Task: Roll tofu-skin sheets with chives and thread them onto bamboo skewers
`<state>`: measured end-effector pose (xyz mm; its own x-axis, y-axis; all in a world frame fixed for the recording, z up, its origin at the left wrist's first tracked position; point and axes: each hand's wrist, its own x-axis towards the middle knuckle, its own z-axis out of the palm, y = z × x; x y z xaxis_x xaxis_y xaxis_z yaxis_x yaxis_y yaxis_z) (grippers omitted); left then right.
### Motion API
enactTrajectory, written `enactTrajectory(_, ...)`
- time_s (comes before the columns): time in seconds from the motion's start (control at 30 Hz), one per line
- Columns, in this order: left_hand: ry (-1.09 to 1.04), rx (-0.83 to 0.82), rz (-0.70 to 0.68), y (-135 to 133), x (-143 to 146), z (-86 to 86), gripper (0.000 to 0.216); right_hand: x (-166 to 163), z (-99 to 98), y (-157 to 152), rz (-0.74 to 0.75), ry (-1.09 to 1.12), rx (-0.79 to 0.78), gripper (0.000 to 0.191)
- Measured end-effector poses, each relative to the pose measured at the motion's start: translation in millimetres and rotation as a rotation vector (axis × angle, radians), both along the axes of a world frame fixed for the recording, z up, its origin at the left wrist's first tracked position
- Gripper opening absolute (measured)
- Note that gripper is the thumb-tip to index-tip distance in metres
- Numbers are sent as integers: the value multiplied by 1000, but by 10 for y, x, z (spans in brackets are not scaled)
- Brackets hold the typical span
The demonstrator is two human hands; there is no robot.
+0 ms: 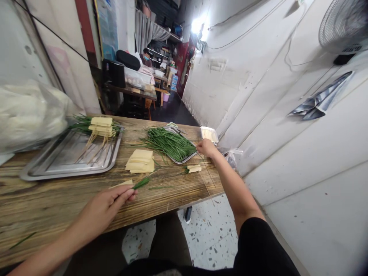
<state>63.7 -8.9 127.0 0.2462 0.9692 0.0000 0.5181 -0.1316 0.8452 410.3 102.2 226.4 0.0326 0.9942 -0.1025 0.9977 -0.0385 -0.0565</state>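
My left hand [107, 205] rests on the wooden table [57, 203], fingers pinched on a small bundle of green chives [141, 183] wrapped in a pale tofu-skin sheet. My right hand [206, 147] reaches to the right edge of a small metal tray [175, 158] heaped with green chives [168, 142]; its fingers are curled at the chive ends. A stack of tofu-skin sheets [140, 161] lies between my hands. A few cut pieces [194, 168] sit near my right wrist.
A large steel tray [66, 159] at the left holds finished skewered rolls [101, 126]. A plastic bag [25, 115] lies far left. A small container [209, 134] stands by the white wall. Bamboo skewers [207, 180] lie at the table's right edge. A person sits far back.
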Motion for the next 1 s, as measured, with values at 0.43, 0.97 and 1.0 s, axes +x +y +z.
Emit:
enactTrajectory(0.43, -273, -299, -87, 165, 194, 475, 58, -1170, 72, -743, 951, 115, 81, 22)
enactTrajectory(0.97, -648, -589, -52, 58, 39, 265, 47, -908, -473, -775, 726, 639, 292, 45)
enactTrajectory(1.0, -667, -609, -35, 57, 29, 254, 45, -868, -552, -791, 648, 737, 316, 54)
